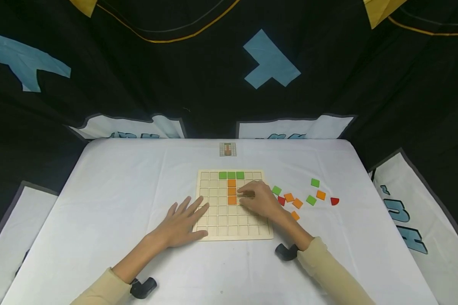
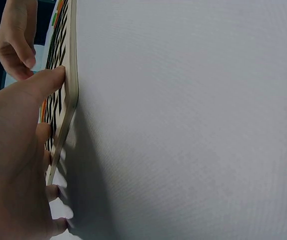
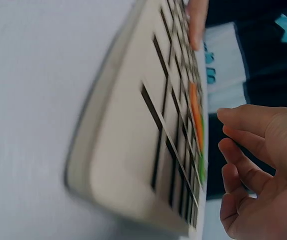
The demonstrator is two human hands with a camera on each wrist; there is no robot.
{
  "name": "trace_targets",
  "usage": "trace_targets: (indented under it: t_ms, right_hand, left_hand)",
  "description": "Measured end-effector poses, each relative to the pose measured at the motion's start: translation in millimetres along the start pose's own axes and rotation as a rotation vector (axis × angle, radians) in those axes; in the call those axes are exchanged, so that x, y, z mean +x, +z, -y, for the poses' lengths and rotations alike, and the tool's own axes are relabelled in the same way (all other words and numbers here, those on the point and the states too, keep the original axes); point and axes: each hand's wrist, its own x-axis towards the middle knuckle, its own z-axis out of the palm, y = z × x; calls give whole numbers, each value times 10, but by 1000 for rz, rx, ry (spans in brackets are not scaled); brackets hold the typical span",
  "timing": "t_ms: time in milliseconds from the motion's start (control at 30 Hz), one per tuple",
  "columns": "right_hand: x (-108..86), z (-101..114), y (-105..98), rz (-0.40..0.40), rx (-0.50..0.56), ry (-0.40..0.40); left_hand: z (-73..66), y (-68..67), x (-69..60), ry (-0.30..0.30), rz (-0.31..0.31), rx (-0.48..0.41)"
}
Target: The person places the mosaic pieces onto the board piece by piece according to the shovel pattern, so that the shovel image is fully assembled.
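A wooden grid board (image 1: 252,232) lies on the white table, with three green squares (image 1: 231,175) in a row at its top edge and a column of orange squares (image 1: 232,191) beneath the middle one. My left hand (image 1: 181,224) rests with spread fingers on the board's left edge; in the left wrist view, the thumb of that hand (image 2: 18,135) touches the rim. Over the board's right half, beside the orange column, is my right hand (image 1: 260,199). In the right wrist view this hand (image 3: 263,160) has bent, relaxed fingers and no piece visible between them.
Right of the board lie loose pieces: several orange squares (image 1: 297,203), green squares (image 1: 311,200), a red piece (image 1: 281,201) and a red rounded piece (image 1: 334,201). A small picture card (image 1: 227,149) lies behind the board. Dark patterned cloth (image 1: 213,84) hangs behind the table.
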Motion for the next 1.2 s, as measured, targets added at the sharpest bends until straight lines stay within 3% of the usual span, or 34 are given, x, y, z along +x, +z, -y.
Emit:
trace_targets:
  t_ms: [233,400,667,967,1200]
  right_hand:
    - [-206,-229,-361,-114,1,38]
    - [-375,-409,-594,-166,-25,118]
    - [-605,-666,-792,-147,-40,257]
    - [-708,-897,-817,-142,-65,223]
    - [-702,-905,-819,-134,-55,187]
  left_hand:
    - [4,7,10,3,-1,5]
    - [4,3,13,4,-1,9]
    - [10,20,17,2,-5,8]
    - [11,23,18,-3,-3,8]
    - [8,14,14,4,-10,5]
